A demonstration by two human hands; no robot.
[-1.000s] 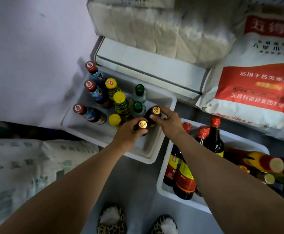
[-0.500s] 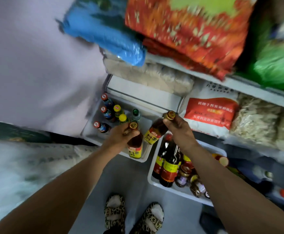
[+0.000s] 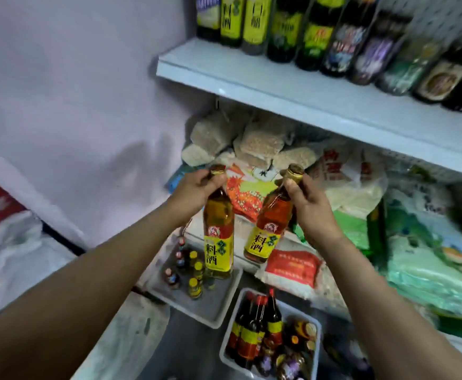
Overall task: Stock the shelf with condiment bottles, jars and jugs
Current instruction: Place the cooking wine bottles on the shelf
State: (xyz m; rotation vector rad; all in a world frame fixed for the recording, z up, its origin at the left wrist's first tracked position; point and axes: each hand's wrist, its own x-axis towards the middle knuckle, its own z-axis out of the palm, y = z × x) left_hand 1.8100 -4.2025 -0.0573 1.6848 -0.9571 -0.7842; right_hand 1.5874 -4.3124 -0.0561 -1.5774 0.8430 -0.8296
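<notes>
— What do the hands hold?
— The left hand grips one amber bottle by its neck, upright; the right hand grips a second amber bottle, tilted.
— And above?
— A white shelf bearing a row of dark bottles; two trays lie below.

We raise both bare forearms from the lower corners of the view, converging toward the middle. Our left hand curls its fingers around the neck of an amber bottle just under the cap, the bottle hanging upright. Our right hand pinches the neck of a second amber bottle, which tilts with its base swung leftward. The two grips sit level, near each other but apart.
</notes>
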